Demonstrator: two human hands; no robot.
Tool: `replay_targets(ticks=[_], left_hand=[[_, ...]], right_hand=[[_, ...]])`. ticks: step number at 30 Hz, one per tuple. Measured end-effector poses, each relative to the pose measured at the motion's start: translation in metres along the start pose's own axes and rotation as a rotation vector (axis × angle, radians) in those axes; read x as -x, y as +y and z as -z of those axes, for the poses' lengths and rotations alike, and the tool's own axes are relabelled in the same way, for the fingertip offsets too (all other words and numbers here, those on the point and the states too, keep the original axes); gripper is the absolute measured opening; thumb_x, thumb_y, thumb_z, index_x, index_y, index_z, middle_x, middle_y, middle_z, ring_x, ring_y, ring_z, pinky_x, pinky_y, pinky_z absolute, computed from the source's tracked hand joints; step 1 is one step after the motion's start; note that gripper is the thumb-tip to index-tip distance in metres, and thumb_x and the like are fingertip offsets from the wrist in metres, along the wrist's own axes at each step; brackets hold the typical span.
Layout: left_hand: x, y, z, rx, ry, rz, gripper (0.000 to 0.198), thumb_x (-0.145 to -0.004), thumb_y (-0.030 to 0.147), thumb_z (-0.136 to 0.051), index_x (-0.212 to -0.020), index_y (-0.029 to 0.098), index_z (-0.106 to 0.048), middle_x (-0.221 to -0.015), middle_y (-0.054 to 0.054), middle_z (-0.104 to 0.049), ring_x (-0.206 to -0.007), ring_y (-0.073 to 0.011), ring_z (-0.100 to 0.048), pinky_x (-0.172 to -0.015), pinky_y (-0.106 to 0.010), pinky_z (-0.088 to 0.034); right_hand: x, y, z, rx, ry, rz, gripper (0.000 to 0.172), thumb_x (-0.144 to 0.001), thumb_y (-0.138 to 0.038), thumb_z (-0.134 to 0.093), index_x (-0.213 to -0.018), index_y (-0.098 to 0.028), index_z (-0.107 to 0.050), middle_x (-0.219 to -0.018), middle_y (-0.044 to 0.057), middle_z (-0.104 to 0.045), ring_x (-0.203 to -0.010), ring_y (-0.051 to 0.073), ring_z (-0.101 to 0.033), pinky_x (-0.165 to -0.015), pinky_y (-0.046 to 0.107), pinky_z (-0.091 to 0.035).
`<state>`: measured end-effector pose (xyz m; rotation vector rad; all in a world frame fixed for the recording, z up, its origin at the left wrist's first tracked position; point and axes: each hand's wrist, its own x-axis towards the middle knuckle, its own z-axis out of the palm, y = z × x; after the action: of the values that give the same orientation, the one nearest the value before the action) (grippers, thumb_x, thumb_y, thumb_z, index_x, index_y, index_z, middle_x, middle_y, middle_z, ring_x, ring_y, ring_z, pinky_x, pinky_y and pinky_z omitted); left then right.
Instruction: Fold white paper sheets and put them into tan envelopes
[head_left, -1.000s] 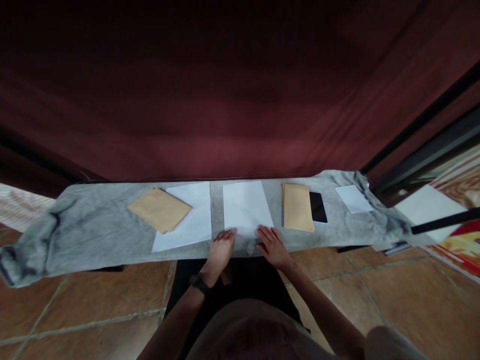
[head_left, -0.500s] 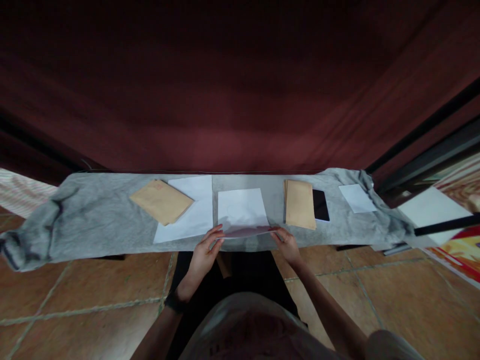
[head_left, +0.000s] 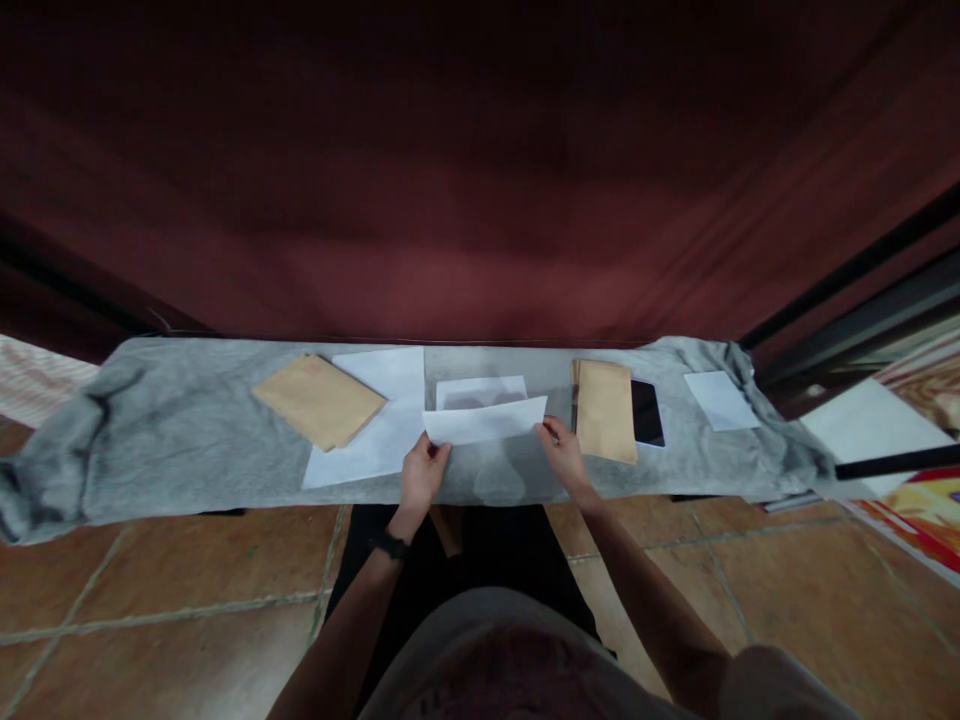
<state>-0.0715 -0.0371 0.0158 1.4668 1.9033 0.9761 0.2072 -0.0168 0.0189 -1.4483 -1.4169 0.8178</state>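
left hand [head_left: 422, 475] and right hand [head_left: 565, 459] each pinch 1 end of white paper sheet [head_left: 484, 422] above gray cloth [head_left: 180, 430]; uneven pull might crease it askew.

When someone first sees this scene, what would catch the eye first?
Probably the bent white sheet, held over the middle of the grey cloth by the left hand and right hand. Next may come the left brown envelopes, partly over white paper, and the right brown envelopes beside a dark device.
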Motion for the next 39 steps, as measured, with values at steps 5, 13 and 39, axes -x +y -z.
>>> replay_targets(ticks=[5,13,39], left_hand=[[-0.009,0.005,-0.002,-0.024,0.017,0.004,0.021,-0.084,0.036,-0.061,-0.095,0.02,-0.067,-0.073,0.001,-0.066,-0.067,-0.0175,-0.06,-0.066,-0.028,-0.047],[-0.017,0.01,-0.008,-0.031,0.036,0.018,0.039,-0.087,0.031,-0.06,-0.123,0.018,-0.065,-0.088,-0.003,-0.072,-0.076,-0.0197,-0.066,-0.074,-0.03,-0.051],[-0.004,0.036,-0.029,-0.542,0.036,-0.272,0.05,-0.098,0.02,-0.045,-0.148,0.018,-0.052,-0.154,-0.018,-0.049,-0.14,-0.0355,-0.049,-0.113,-0.055,-0.042]], right_hand=[[-0.002,0.011,-0.005,0.093,-0.034,-0.026,0.036,-0.094,-0.05,-0.05,-0.099,-0.02,-0.071,-0.095,0.007,-0.076,-0.087,0.022,-0.069,-0.077,0.031,-0.052],[-0.006,0.016,-0.008,0.323,-0.046,-0.031,0.03,-0.098,-0.04,-0.049,-0.107,-0.022,-0.072,-0.094,0.006,-0.077,-0.082,0.022,-0.07,-0.076,0.031,-0.054],[-0.005,0.006,-0.034,0.624,0.004,0.142,0.039,-0.101,-0.023,-0.048,-0.135,-0.014,-0.062,-0.136,0.018,-0.063,-0.129,0.032,-0.054,-0.111,0.052,-0.042]])
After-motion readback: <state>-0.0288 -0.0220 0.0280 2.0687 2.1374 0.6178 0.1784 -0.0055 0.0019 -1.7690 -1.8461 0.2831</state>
